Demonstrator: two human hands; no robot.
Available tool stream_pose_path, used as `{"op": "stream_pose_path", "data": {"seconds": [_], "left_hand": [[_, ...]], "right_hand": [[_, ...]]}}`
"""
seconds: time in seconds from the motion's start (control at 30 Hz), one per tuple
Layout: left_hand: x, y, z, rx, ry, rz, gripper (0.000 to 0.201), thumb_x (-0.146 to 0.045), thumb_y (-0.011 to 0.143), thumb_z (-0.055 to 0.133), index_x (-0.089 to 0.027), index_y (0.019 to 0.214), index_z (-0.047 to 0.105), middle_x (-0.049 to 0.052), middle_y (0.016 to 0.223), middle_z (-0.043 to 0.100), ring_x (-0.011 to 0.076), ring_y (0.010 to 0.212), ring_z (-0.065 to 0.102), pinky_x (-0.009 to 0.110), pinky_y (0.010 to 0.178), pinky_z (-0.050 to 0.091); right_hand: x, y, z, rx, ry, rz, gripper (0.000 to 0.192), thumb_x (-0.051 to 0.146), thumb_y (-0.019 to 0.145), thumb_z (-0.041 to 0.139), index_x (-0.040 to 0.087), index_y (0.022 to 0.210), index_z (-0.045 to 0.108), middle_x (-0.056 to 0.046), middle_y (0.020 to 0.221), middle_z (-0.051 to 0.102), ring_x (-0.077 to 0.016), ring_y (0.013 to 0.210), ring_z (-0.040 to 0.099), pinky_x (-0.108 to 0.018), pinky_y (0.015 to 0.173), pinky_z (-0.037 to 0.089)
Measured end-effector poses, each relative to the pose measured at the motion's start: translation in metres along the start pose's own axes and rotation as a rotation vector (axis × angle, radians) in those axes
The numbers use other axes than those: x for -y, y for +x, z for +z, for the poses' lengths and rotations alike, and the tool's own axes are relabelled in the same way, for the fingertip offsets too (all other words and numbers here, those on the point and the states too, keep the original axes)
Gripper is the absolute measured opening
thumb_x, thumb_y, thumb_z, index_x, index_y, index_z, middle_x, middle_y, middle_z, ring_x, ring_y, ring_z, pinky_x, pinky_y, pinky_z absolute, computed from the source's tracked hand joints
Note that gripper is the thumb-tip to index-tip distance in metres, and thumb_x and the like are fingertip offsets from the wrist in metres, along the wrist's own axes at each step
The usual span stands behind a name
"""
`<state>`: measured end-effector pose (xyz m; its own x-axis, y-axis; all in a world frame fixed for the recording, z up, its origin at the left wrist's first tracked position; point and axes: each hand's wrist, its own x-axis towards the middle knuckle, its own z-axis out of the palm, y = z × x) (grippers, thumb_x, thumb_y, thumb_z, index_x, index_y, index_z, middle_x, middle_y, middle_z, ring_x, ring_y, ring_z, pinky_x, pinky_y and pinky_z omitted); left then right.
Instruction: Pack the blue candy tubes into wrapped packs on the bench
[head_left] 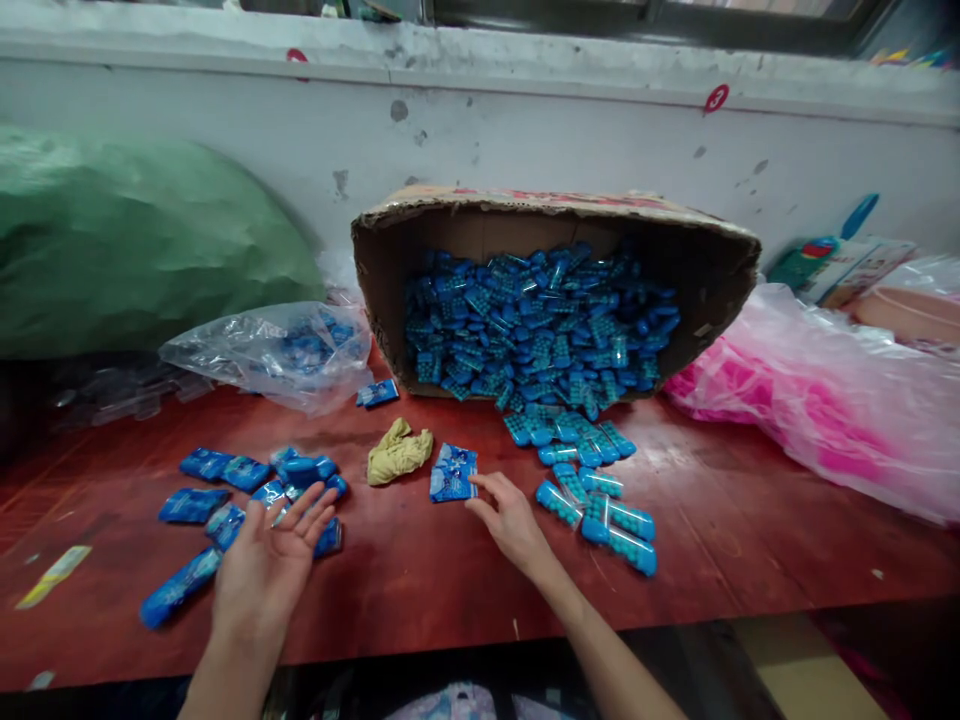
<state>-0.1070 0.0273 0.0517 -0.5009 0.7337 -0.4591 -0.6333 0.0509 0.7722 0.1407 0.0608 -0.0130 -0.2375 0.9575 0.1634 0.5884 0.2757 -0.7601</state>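
My left hand (pixel 271 555) is palm up with its fingers spread, holding nothing. It hovers over the near side of a loose group of blue printed packets (pixel 193 505). My right hand (pixel 510 515) has thumb and fingers apart at the right edge of a small stack of flat blue printed sleeves (pixel 453 473); the fingertips seem to touch it. Right of that hand lie several clear tubes with blue ends and teal beads (pixel 626 545). A crumpled yellowish cloth or glove (pixel 399 452) sits left of the sleeves.
A cardboard box (pixel 555 205) on its side spills many bead tubes onto the red table (pixel 712 560). A clear bag (pixel 262 345) with blue pieces and a big green sack (pixel 142 240) stand left; pink plastic bags (pixel 810 410) lie right. A yellow-and-white strip (pixel 54 577) lies front left.
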Motion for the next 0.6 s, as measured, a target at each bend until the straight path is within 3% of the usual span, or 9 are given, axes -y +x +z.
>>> {"op": "stream_pose_path", "data": {"seconds": [0.07, 0.13, 0.23, 0.33, 0.53, 0.6], "left_hand": [[0.003, 0.000, 0.002, -0.025, 0.146, 0.147, 0.028, -0.031, 0.079, 0.049, -0.019, 0.105, 0.052, 0.001, 0.066, 0.065, 0.0166, 0.060, 0.064, 0.027, 0.055, 0.050], [0.022, -0.004, 0.010, 0.048, 0.302, 0.219, 0.027, -0.031, 0.072, 0.058, -0.019, 0.096, 0.056, -0.002, 0.060, 0.063, 0.0123, 0.050, 0.059, 0.022, 0.050, 0.047], [0.064, -0.010, 0.026, 0.159, 0.461, 0.180, 0.033, -0.035, 0.060, 0.067, -0.014, 0.085, 0.060, -0.001, 0.059, 0.063, 0.0129, 0.053, 0.058, 0.022, 0.049, 0.046], [0.096, -0.011, 0.033, 0.235, 0.527, 0.140, 0.034, -0.038, 0.060, 0.066, -0.014, 0.082, 0.060, 0.001, 0.061, 0.062, 0.0122, 0.053, 0.057, 0.021, 0.048, 0.044], [0.117, -0.010, 0.035, 0.195, 0.611, 0.131, 0.055, -0.036, 0.058, 0.068, -0.014, 0.105, 0.051, 0.000, 0.072, 0.060, 0.0100, 0.049, 0.053, 0.019, 0.039, 0.039], [0.118, -0.010, 0.039, 0.244, 0.639, 0.068, 0.050, -0.037, 0.056, 0.069, -0.013, 0.098, 0.056, 0.000, 0.069, 0.061, 0.0098, 0.048, 0.052, 0.019, 0.038, 0.037]], "right_hand": [[-0.002, 0.014, 0.006, -0.014, -0.183, -0.005, 0.030, 0.024, 0.079, 0.058, 0.025, 0.109, 0.057, -0.005, 0.093, 0.059, -0.0195, 0.087, 0.052, -0.031, 0.079, 0.040], [-0.005, 0.025, 0.015, -0.027, -0.256, 0.014, 0.031, 0.026, 0.078, 0.060, 0.028, 0.108, 0.059, -0.007, 0.099, 0.058, -0.0236, 0.091, 0.049, -0.035, 0.079, 0.037], [-0.008, 0.031, 0.027, -0.030, -0.356, 0.013, 0.021, 0.027, 0.080, 0.057, 0.030, 0.100, 0.063, -0.008, 0.101, 0.059, -0.0255, 0.092, 0.047, -0.037, 0.075, 0.035], [-0.010, 0.025, 0.029, -0.030, -0.417, -0.010, 0.016, 0.025, 0.083, 0.054, 0.029, 0.093, 0.065, -0.007, 0.100, 0.060, -0.0246, 0.093, 0.046, -0.037, 0.076, 0.033], [0.002, 0.002, 0.015, -0.112, -0.419, -0.033, 0.018, 0.024, 0.084, 0.053, 0.027, 0.098, 0.064, -0.006, 0.107, 0.059, -0.0241, 0.096, 0.045, -0.039, 0.081, 0.030], [0.008, -0.005, 0.014, -0.133, -0.343, -0.059, 0.021, 0.023, 0.084, 0.053, 0.028, 0.101, 0.063, -0.006, 0.103, 0.060, -0.0231, 0.094, 0.047, -0.038, 0.081, 0.031]]}}
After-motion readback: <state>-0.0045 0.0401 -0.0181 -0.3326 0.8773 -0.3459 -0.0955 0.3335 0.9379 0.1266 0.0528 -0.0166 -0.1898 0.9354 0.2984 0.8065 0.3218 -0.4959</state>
